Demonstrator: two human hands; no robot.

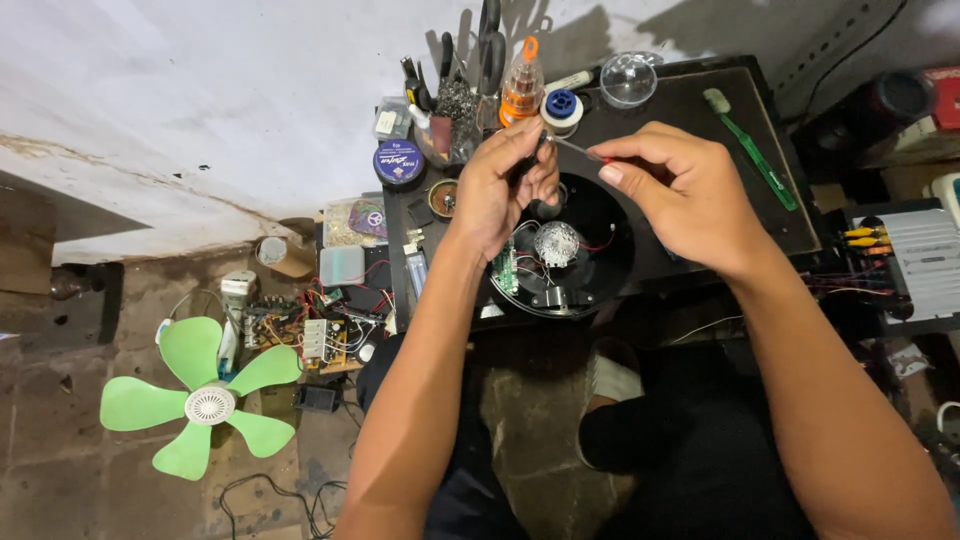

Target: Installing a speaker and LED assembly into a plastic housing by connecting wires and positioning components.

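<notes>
My left hand [495, 185] is closed around a small dark part held above the open round black housing [612, 268]. A thin metal rod with a red tip [583, 151] is pinched between the fingers of my right hand [680, 190], and its point reaches toward the left hand's part. Inside the housing I see a silver wound motor [556, 243], a small green circuit board [504, 268] and red and black wires. The housing rests on a low black table [700, 105].
A tool holder [455, 105], orange-capped bottle [522, 88], solder spool [561, 108], round tin [399, 161], clear bowl [628, 79] and green toothbrush [755, 150] crowd the table's back. On the floor to the left lie green fan blades [205, 400] and circuit boards [300, 335]. A grey box with yellow plugs [915, 260] sits at the right.
</notes>
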